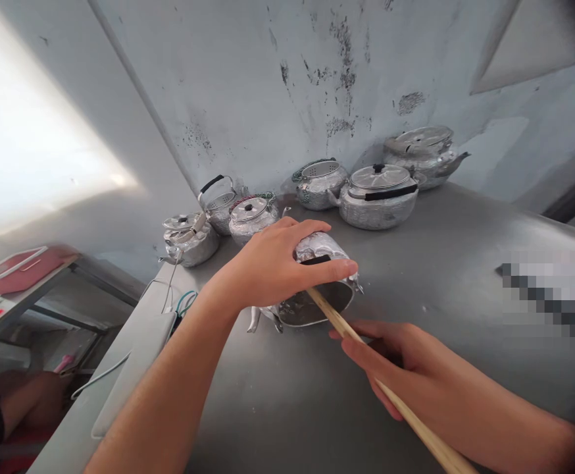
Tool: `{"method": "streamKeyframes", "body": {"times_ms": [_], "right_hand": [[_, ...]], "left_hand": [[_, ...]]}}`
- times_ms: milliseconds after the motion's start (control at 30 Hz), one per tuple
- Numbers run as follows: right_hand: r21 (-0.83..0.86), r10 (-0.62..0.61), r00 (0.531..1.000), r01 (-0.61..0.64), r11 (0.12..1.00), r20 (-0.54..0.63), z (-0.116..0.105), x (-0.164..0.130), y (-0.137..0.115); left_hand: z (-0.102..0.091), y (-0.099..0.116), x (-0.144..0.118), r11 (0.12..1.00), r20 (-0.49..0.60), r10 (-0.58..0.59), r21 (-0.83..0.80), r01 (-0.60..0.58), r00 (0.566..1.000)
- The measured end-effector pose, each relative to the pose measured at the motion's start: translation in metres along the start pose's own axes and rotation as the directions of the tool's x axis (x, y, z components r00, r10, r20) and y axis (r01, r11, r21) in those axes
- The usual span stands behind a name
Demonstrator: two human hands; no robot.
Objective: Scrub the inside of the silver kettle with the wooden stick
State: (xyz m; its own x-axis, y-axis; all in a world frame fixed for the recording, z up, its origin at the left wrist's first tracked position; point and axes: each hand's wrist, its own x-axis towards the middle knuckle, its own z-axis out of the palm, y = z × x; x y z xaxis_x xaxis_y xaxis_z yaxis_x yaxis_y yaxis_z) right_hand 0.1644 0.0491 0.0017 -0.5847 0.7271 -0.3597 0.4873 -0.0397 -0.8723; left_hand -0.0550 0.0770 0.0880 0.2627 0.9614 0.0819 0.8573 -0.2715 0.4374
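A dented silver metal kettle (324,245) lies tipped on the grey tabletop (268,408), its open mouth facing me. My left hand (277,263) is clamped over the kettle's upper side, thumb along the black handle grip at the rim. In my right hand (400,368) is a long wooden stick (334,317), held between thumb and fingers. The stick's far end reaches to the kettle's mouth and under my left hand; its tip is hidden. The spout pokes out at the kettle's lower left.
Several more kettles stand along the wall, including a lidded one with a black handle (379,197) and a large one (423,155). A pale panel with cables (139,368) lies at the table's left edge. Further left are a pink basket (16,270) and a person's leg (33,398).
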Motion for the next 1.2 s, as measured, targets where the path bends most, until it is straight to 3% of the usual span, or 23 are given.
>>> {"method": "streamKeyframes", "body": {"times_ms": [767, 1200], "right_hand": [[0.051, 0.014, 1.000, -0.013, 0.999, -0.013, 0.0017, -0.0003, 0.0048], [0.022, -0.042, 0.999, 0.042, 0.999, -0.003, -0.0006, 0.0007, 0.0004]], "left_hand": [[-0.0003, 0.0003, -0.0004, 1.000, 0.009, -0.008, -0.002, 0.008, 1.000], [-0.0002, 0.0010, 0.0006, 1.000, 0.002, -0.005, 0.003, 0.005, 1.000]]}}
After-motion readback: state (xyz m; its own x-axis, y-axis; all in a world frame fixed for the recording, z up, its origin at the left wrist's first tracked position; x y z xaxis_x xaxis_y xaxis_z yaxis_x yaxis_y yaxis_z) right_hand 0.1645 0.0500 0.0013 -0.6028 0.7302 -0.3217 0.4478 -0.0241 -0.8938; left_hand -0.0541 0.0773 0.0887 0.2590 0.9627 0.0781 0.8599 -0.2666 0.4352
